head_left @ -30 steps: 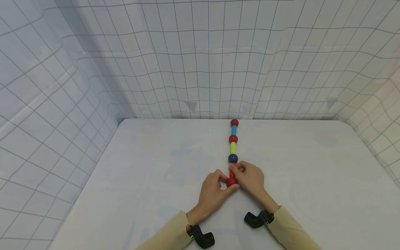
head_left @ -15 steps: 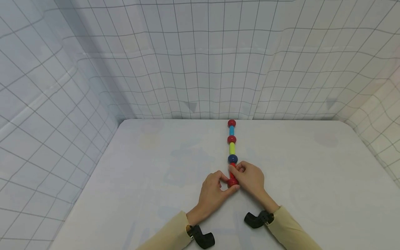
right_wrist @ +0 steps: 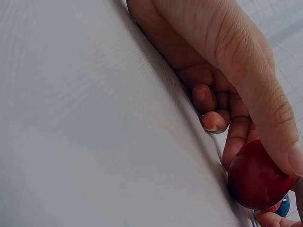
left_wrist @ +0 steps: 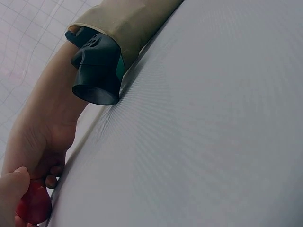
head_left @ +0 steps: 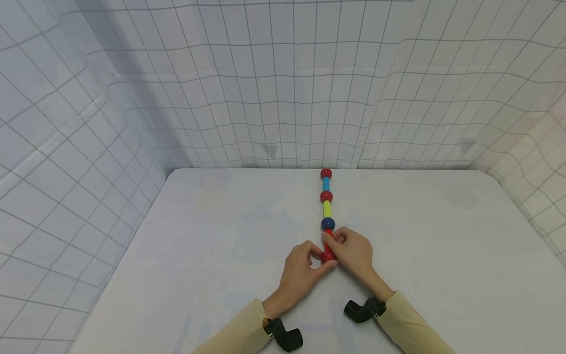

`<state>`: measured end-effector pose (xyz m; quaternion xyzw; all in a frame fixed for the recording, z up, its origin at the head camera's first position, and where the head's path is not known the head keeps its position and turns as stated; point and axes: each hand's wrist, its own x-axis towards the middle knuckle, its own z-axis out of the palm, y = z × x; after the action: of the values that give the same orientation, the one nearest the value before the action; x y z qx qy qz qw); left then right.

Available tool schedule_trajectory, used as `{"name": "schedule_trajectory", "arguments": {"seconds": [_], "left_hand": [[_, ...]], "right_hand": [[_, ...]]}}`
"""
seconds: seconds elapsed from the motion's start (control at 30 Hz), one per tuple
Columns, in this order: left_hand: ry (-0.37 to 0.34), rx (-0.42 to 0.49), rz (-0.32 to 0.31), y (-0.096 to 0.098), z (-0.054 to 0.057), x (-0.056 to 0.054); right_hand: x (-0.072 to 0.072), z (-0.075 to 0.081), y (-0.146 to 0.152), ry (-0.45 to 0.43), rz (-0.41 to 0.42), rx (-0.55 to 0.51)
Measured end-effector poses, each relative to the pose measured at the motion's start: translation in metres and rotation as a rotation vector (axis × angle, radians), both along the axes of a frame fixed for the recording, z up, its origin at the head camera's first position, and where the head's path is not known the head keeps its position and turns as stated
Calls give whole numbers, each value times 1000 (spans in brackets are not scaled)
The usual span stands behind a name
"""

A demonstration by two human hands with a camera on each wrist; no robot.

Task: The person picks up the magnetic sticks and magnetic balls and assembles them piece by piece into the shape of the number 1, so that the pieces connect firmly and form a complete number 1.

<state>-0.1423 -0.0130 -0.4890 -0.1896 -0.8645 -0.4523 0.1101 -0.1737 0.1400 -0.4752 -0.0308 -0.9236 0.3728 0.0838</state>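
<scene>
A straight chain of balls and short rods lies on the white table. Its near end is a red ball (head_left: 328, 257), which my left hand (head_left: 297, 273) grips between thumb and fingers. Just beyond, my right hand (head_left: 355, 251) pinches a red rod (head_left: 327, 248), partly covering it. Farther along come a dark blue ball (head_left: 327, 223), a yellow-green rod (head_left: 326, 209), a red ball (head_left: 326, 196), a light blue rod (head_left: 325, 184) and a last red ball (head_left: 325, 173). In the right wrist view, the left thumb and fingers hold the near red ball (right_wrist: 259, 176).
White cloth walls with a dark grid rise behind the table (head_left: 212, 236) and on both sides. The chain's far end lies close to the table's back edge. Black wrist cameras (head_left: 286, 336) sit on both forearms, over the beige cuffs.
The chain's far end has swung slightly to the left. Both hands keep their grips and have barely moved.
</scene>
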Motion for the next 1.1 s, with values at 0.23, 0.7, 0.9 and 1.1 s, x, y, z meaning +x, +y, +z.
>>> {"name": "schedule_trajectory", "arguments": {"seconds": [0.23, 0.7, 0.9, 1.1], "left_hand": [[-17, 5, 9, -1, 1, 0], [-16, 9, 17, 0, -1, -1], [-24, 9, 13, 0, -1, -1], [-27, 4, 4, -1, -3, -1]], "right_hand": [[-1, -2, -1, 20, 6, 4], [-1, -1, 1, 55, 13, -6], [-1, -2, 1, 58, 10, -7], [-1, -3, 1, 44, 3, -9]]}}
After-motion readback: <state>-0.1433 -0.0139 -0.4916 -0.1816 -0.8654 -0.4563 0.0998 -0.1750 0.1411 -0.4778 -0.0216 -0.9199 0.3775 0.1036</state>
